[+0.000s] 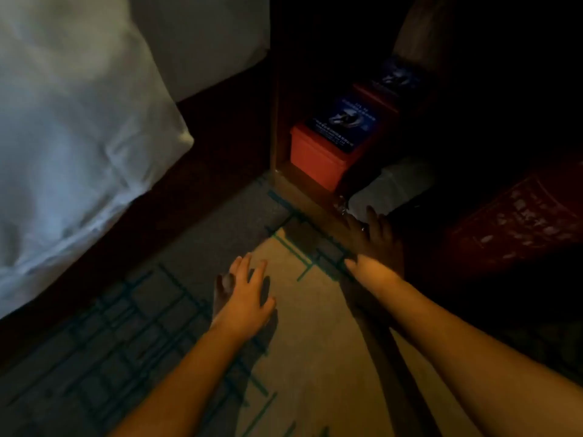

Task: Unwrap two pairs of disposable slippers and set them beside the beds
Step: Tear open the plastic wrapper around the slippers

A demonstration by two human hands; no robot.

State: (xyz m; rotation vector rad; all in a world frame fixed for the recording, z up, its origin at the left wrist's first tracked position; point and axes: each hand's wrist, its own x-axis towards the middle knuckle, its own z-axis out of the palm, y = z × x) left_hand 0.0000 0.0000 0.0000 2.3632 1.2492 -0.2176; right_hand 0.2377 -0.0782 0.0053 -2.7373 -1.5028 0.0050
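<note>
Nearest, the left hand [244, 293] hovers over the patterned carpet [303, 357], fingers spread and holding nothing. Beyond it, the right hand [375, 239] reaches with straight fingers to the wrapped slippers [391, 187] lying just right of the orange box [318, 152] in the dark nightstand opening; contact cannot be told.

Both bare forearms reach forward and down. The left hand [244, 294] is spread, fingers straight and apart. The right hand [375, 238] stretches further ahead, fingers extended, in shadow.
</note>
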